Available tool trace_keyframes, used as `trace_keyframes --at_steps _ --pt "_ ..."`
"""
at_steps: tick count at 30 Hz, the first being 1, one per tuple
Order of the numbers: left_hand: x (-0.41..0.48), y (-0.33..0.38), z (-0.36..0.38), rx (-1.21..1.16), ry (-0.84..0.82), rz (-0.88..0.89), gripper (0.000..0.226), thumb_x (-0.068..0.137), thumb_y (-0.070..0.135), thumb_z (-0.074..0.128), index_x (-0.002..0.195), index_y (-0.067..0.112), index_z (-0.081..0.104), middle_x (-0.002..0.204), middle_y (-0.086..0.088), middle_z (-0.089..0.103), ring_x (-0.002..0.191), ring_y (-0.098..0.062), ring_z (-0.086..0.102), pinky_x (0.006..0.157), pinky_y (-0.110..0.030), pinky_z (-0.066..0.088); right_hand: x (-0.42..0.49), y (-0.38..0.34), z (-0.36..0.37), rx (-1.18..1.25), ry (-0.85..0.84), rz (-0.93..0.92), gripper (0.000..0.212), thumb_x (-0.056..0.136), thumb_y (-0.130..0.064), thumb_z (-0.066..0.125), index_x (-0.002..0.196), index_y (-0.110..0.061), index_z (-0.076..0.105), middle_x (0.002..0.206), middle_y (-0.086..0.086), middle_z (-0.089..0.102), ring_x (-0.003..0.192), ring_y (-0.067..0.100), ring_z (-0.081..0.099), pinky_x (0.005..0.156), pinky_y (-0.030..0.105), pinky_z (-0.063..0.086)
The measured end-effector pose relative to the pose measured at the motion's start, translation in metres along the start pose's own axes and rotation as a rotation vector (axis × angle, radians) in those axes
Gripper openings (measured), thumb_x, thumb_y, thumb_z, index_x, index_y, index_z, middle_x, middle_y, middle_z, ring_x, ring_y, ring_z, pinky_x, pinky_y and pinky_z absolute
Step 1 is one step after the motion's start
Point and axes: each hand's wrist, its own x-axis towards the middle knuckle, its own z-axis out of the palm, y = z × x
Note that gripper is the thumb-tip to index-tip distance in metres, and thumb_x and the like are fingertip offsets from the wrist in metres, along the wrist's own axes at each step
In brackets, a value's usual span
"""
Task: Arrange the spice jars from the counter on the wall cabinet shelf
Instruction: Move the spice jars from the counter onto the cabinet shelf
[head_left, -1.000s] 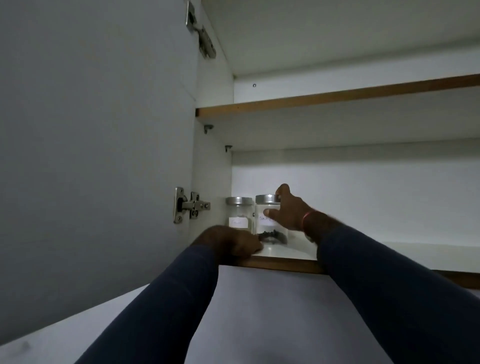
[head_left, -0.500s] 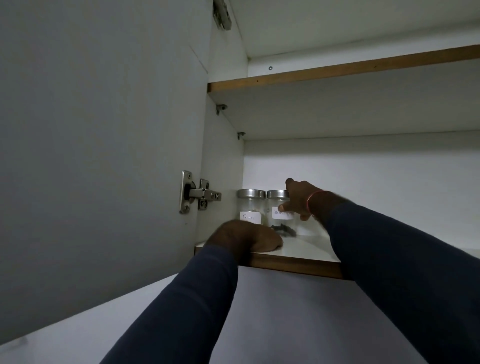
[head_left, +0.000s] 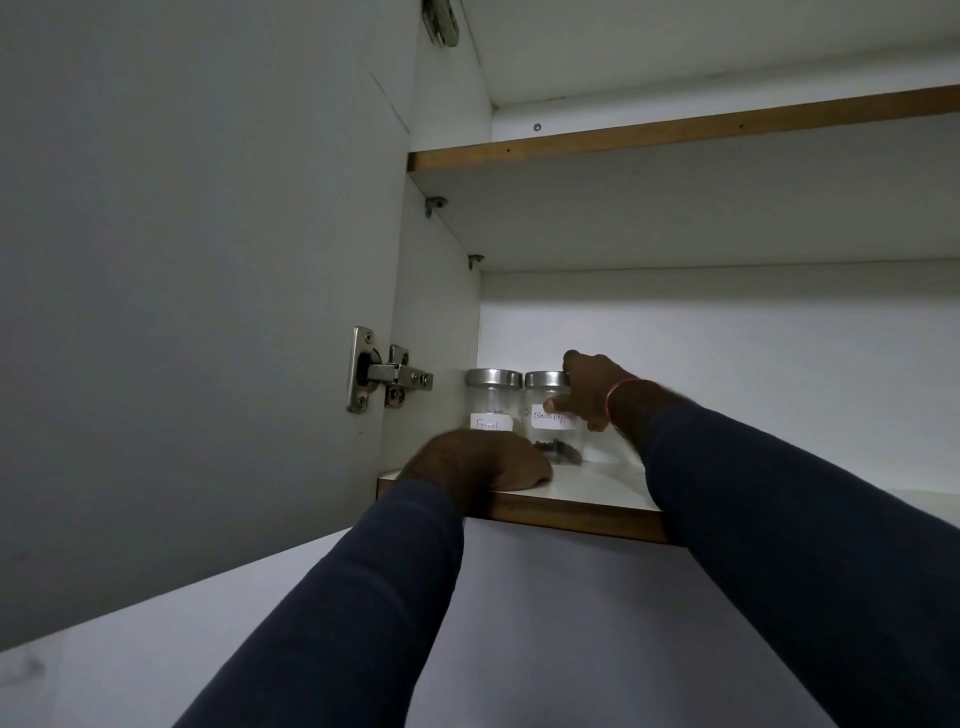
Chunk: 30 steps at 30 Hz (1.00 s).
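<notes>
Glass pepper jar (head_left: 551, 418) is held in the right grip (head_left: 592, 389) beside the fennel jar (head_left: 492, 402), which could be knocked over by a sideways shove; left grip (head_left: 478, 462) unclear.

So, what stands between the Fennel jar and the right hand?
The Black Pepper jar, gripped by the right hand, beside the Fennel jar; head view.

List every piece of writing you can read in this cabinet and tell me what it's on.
"Fennel": handwritten on the white label of the left jar.
"Black Pepp": handwritten on the white label of the right jar; the end of the word is hidden behind the right hand, which grips that jar.
No other writing, brand or number shows.
</notes>
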Motion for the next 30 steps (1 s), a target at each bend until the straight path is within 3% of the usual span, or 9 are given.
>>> trace_keyframes --at_steps 4,7,10,12,14,18,22,26,30 --pt "0.004 -0.004 -0.001 0.137 0.037 0.056 0.043 0.099 0.027 0.038 0.133 0.003 0.048 0.140 -0.016 0.046 0.129 -0.027 0.044 0.106 -0.032 0.034 0.001 0.001 -0.002 -0.016 0.150 0.019 0.053 0.090 -0.046 0.056 0.124 -0.007 0.045 0.118 0.018 0.059 0.100 0.037 0.062 0.084 0.046 0.054" --pt "-0.002 -0.010 -0.003 -0.002 0.242 0.119 0.038 0.089 0.022 0.053 0.124 0.009 0.059 0.129 -0.010 0.058 0.116 -0.024 0.056 0.096 -0.029 0.045 -0.006 -0.005 -0.006 0.035 0.241 -0.020 0.030 0.094 -0.041 0.044 0.091 -0.012 0.054 0.106 0.018 0.066 0.090 0.035 0.061 0.077 0.036 0.048" --pt "-0.014 -0.016 -0.004 -0.107 0.595 0.271 0.028 0.081 0.021 0.048 0.086 0.008 0.073 0.089 -0.008 0.073 0.078 -0.021 0.067 0.077 -0.031 0.057 -0.034 -0.025 -0.007 0.107 0.139 -0.163 0.031 0.094 -0.028 0.046 0.069 -0.012 0.055 0.083 0.014 0.069 0.073 0.031 0.065 0.070 0.038 0.054" --pt "-0.023 -0.020 -0.001 -0.132 0.736 0.328 0.028 0.071 0.025 0.044 0.058 0.011 0.065 0.057 -0.005 0.064 0.052 -0.018 0.058 0.060 -0.032 0.055 -0.066 -0.039 -0.003 0.060 0.065 -0.261 0.032 0.094 -0.019 0.047 0.063 -0.014 0.052 0.080 0.011 0.066 0.073 0.027 0.064 0.064 0.033 0.047" --pt "-0.032 -0.018 0.001 -0.162 0.773 0.338 0.026 0.067 0.024 0.043 0.044 0.015 0.051 0.043 -0.001 0.049 0.041 -0.016 0.044 0.049 -0.029 0.045 -0.099 -0.038 -0.003 0.063 0.070 -0.296 0.034 0.093 -0.013 0.048 0.059 -0.015 0.051 0.083 0.015 0.068 0.075 0.026 0.063 0.065 0.032 0.044" --pt "-0.049 -0.007 0.002 -0.041 0.841 0.368 0.023 0.072 0.025 0.043 0.053 0.017 0.055 0.050 0.001 0.055 0.048 -0.019 0.052 0.053 -0.030 0.049 -0.168 -0.020 -0.016 0.121 0.199 -0.304 0.034 0.093 -0.025 0.053 0.059 -0.018 0.049 0.065 0.001 0.058 0.067 0.022 0.054 0.063 0.033 0.039" --pt "-0.101 0.022 0.048 -0.247 0.922 0.560 0.026 0.074 0.020 0.046 0.068 0.013 0.070 0.061 0.001 0.068 0.055 -0.017 0.061 0.055 -0.029 0.050 -0.266 0.000 -0.020 0.266 0.178 -0.353 0.016 0.093 -0.027 0.054 0.091 -0.020 0.068 0.088 -0.006 0.070 0.082 0.012 0.062 0.076 0.032 0.047" --pt "-0.178 0.037 0.175 -0.504 0.710 0.694 0.026 0.076 0.011 0.046 0.081 0.009 0.071 0.074 0.001 0.071 0.068 -0.012 0.065 0.065 -0.020 0.048 -0.371 0.041 0.024 0.285 -0.007 -0.279 0.022 0.096 -0.023 0.047 0.100 -0.015 0.068 0.093 0.005 0.072 0.083 0.021 0.065 0.076 0.042 0.049" --pt "-0.251 0.020 0.345 -0.685 0.246 0.397 0.040 0.075 0.027 0.044 0.096 0.008 0.072 0.091 -0.004 0.073 0.081 -0.004 0.064 0.076 -0.014 0.048 -0.480 0.092 0.116 0.251 -0.410 -0.125 0.035 0.095 -0.026 0.041 0.103 -0.007 0.069 0.106 0.012 0.071 0.097 0.029 0.066 0.084 0.040 0.047"
